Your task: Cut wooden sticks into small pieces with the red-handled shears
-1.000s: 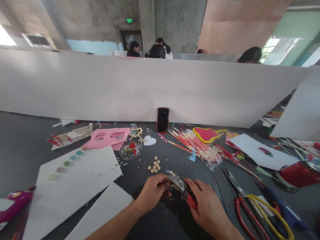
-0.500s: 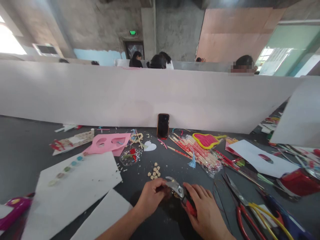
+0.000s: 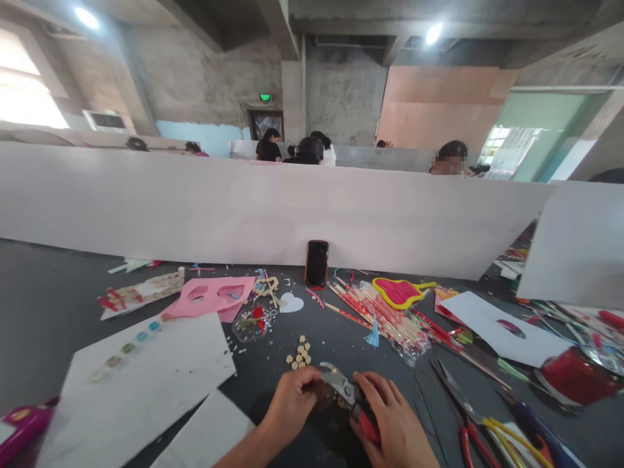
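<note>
My right hand (image 3: 392, 413) is wrapped round the red and black handles of a pair of pruning shears (image 3: 345, 389). The metal jaws point left, toward my left hand (image 3: 294, 398). Thumb and fingers of that hand are pinched together at the jaw tips. Whatever sits between them is too small and shaded to name. Under the shears, partly covered, lie some small tan bits (image 3: 340, 401). Just beyond my left hand is a pile of small flower-shaped wooden pieces (image 3: 299, 355) on the dark table.
Scissors (image 3: 455, 387), other tools and a red can (image 3: 580, 376) lie right. Wrapped red-patterned sticks (image 3: 385, 318) and a phone (image 3: 317, 263) are ahead. White sheets (image 3: 146, 383) and a purple glue gun (image 3: 26, 426) lie left. A white partition (image 3: 195, 214) crosses behind.
The view has tilted up slightly, so everything appears lower in the picture. Both hands keep nearly the same pose at the shears.
</note>
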`<action>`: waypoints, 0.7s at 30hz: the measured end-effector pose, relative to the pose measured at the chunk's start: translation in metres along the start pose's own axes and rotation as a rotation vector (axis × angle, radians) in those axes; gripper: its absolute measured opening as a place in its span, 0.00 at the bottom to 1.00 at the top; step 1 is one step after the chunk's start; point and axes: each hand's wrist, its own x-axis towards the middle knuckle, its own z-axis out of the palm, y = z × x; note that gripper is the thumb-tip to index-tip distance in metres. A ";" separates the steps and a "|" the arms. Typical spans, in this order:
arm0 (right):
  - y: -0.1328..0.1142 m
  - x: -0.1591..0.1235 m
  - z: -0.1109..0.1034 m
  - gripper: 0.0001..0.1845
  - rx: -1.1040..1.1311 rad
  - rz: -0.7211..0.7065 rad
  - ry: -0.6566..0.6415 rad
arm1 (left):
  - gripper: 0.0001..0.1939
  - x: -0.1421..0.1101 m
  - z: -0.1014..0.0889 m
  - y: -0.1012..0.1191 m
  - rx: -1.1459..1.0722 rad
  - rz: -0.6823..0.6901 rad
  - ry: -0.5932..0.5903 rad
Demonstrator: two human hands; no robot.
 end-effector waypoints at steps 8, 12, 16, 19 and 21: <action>-0.001 -0.002 0.000 0.31 0.062 0.033 0.006 | 0.08 0.000 -0.002 0.003 0.035 0.008 0.001; 0.002 -0.002 -0.004 0.29 0.101 0.021 -0.044 | 0.08 -0.001 -0.002 0.002 0.051 0.019 -0.001; 0.003 -0.003 -0.009 0.28 0.116 -0.007 -0.103 | 0.08 -0.001 -0.002 0.001 0.069 0.031 0.006; 0.001 -0.002 -0.008 0.30 0.066 0.035 -0.102 | 0.09 -0.001 -0.002 0.001 0.052 0.020 0.007; 0.000 -0.002 -0.006 0.30 0.025 0.048 -0.103 | 0.09 -0.001 -0.002 0.002 0.018 0.014 -0.001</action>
